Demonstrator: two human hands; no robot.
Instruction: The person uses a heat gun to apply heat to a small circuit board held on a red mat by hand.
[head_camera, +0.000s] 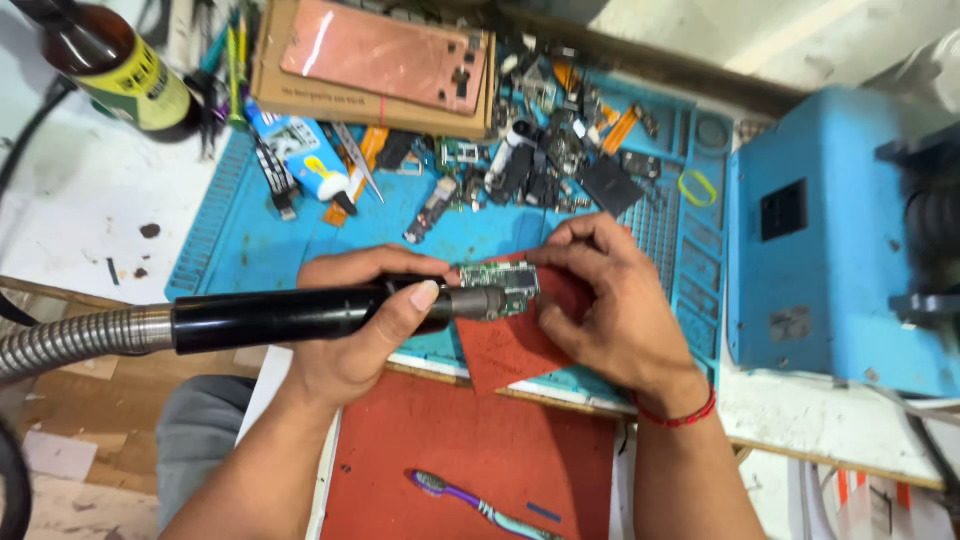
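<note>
Closest in, the left hand (365, 325) wraps fully around the black hot-air handpiece (300, 318), whose nozzle should stay just off the green circuit board (500, 290) that the right hand (600, 310) pinches steady over the red pad (510, 345).

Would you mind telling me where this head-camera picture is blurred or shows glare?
Head view: the blue machine at the right edge is smeared by blur; the pink phone back panel carries a bright streak of glare; the left hand on the black handpiece and the right hand holding the small circuit board are fairly sharp under even light.
</note>
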